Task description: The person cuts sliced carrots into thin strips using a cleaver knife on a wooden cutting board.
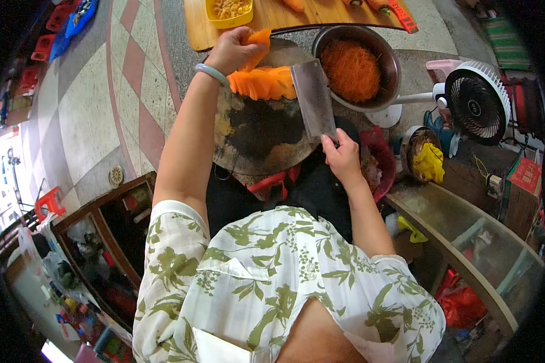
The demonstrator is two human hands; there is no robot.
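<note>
My left hand (231, 49) is closed on some thin orange carrot slices (258, 45), held up over the far left of a round chopping board (266, 160). Below it, a row of overlapping carrot slices (261, 83) lies across the board. My right hand (343, 156) grips the handle of a cleaver (312, 97), whose broad blade is at the right end of that row. Whether the blade touches the slices, I cannot tell. Beyond the blade stands a metal bowl (395, 81) with shredded carrot (352, 71) inside.
A wooden table (200, 30) at the far side bears a yellow container (229, 23) of chopped bits and whole carrots (378, 5). To the right are a white fan (475, 103), a red basin (384, 172) and a pan holding a yellow cloth (429, 162). A glass-topped cabinet (460, 224) stands nearer.
</note>
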